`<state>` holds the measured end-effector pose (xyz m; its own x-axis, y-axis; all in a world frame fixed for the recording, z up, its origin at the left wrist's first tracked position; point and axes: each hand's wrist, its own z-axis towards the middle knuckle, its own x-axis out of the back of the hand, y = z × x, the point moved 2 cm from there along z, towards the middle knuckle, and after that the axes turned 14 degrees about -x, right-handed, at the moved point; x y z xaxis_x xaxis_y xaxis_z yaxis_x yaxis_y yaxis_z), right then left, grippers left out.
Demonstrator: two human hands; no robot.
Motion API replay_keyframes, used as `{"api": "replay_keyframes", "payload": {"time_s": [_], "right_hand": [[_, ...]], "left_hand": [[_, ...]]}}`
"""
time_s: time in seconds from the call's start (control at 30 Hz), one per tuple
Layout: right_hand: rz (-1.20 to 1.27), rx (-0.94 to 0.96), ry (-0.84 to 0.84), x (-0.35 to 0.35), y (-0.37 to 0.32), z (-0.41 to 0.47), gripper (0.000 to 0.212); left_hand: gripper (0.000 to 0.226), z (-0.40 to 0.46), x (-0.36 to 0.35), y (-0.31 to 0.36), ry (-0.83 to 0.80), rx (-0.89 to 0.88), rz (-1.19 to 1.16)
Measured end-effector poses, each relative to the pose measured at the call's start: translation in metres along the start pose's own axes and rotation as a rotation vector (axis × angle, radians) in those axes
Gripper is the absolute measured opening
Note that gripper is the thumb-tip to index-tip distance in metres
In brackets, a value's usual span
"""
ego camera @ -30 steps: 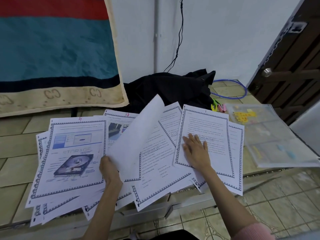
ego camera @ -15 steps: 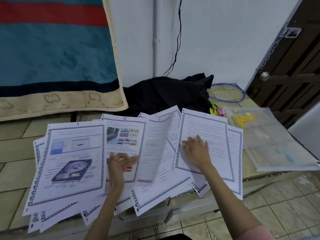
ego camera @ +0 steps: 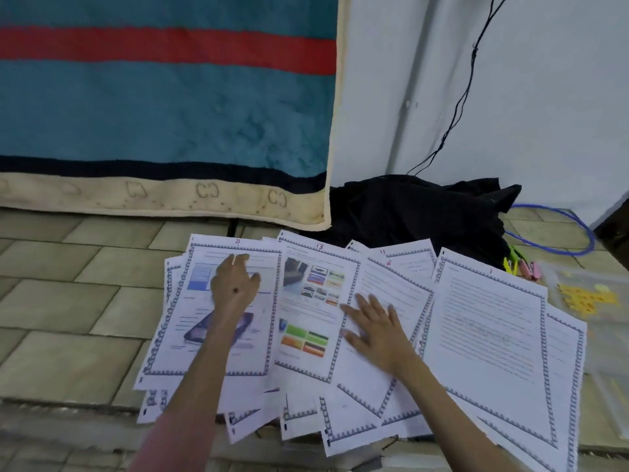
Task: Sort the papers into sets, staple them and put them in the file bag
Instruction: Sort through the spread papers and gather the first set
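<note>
Now both hands lie flat on a fan of printed papers (ego camera: 483, 335) spread over a tiled ledge (ego camera: 68, 301). The left hand (ego camera: 235, 286) rests palm down on the sheet marked 4 (ego camera: 177, 342), its fingers straight and reaching toward the top edge of that page, over a blue picture; it holds nothing. The right hand (ego camera: 377, 330) is spread wide, fingers apart, pressing on the sheet marked 6 (ego camera: 405, 291), with its fingertips at the edge of the sheet marked 13 (ego camera: 313, 301), which lies between the two hands and shows coloured pictures. To the right of the right hand sits the sheet marked 1 (ego camera: 493, 321), full of text lines, overlapping another page beneath it. More pages poke out below both wrists, hanging over the front edge of the ledge. Beyond the hands, past the top of the papers, a heap of black cloth (ego camera: 418, 212) lies against the white wall, and a black cable (ego camera: 459, 103) runs down to it. Far right of the right hand, a clear plastic file bag (ego camera: 585, 277) lies flat with yellow shapes showing through it, and a few coloured clips (ego camera: 520, 265) sit just beside it, near a loop of blue cord (ego camera: 578, 247). Above the left hand hangs a teal blanket (ego camera: 163, 107) with a red stripe and a cream border.
</note>
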<state>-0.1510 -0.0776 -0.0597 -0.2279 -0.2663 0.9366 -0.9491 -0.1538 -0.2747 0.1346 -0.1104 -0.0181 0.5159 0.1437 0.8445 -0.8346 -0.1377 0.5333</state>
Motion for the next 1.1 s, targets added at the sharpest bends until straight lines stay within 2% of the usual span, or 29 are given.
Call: {"api": "replay_keyframes", "payload": {"time_s": [0.07,0.13,0.2,0.27,0.3,0.4,0.47,0.57,0.63,0.73,0.87,0.93,1.0,1.03,1.1], "right_hand": [[-0.003,-0.03,0.024,-0.005,0.001,0.002,0.101],[0.035,-0.074,0.036,-0.001,-0.002,0.005,0.107],[0.018,-0.098,0.043,0.008,-0.01,0.01,0.109],[-0.039,-0.068,0.002,0.016,-0.018,0.017,0.111],[-0.044,-0.051,-0.035,0.019,-0.021,0.02,0.106],[-0.034,-0.03,-0.161,0.025,-0.023,0.026,0.061],[-0.029,-0.052,-0.213,0.03,-0.02,0.027,0.054],[-0.001,-0.137,-0.133,0.037,-0.019,0.032,0.042],[0.003,-0.174,-0.072,0.039,-0.022,0.033,0.046],[-0.025,-0.217,-0.139,0.039,-0.02,0.03,0.063],[-0.076,-0.281,-0.23,0.053,-0.008,0.025,0.065],[-0.083,-0.287,-0.251,0.057,-0.007,0.025,0.065],[-0.064,-0.274,-0.235,0.058,-0.01,0.025,0.064],[-0.059,-0.276,-0.228,0.058,-0.012,0.026,0.064],[-0.076,-0.29,-0.248,0.058,-0.013,0.032,0.063]], "left_hand": [[0.064,0.001,0.018,-0.033,0.102,0.207,-0.007],[0.078,-0.002,0.029,-0.052,0.153,0.342,-0.016],[0.09,-0.003,0.032,-0.062,0.147,0.39,-0.029],[0.093,-0.001,0.032,-0.07,0.151,0.39,-0.077],[0.091,0.0,0.032,-0.074,0.165,0.386,-0.092],[0.066,0.002,0.033,-0.085,0.189,0.35,-0.139],[0.043,0.002,0.034,-0.087,0.219,0.309,-0.273],[0.03,0.005,0.037,-0.087,0.307,0.247,-0.393],[0.033,0.01,0.04,-0.091,0.352,0.237,-0.464],[0.04,0.015,0.042,-0.099,0.409,0.248,-0.52],[0.04,0.017,0.043,-0.1,0.425,0.265,-0.489],[0.038,0.015,0.042,-0.091,0.43,0.266,-0.339],[0.045,0.01,0.03,-0.068,0.404,0.169,-0.047],[0.052,0.007,0.019,-0.049,0.345,0.045,0.023],[0.069,-0.002,-0.013,-0.008,0.058,-0.267,0.07]]}}
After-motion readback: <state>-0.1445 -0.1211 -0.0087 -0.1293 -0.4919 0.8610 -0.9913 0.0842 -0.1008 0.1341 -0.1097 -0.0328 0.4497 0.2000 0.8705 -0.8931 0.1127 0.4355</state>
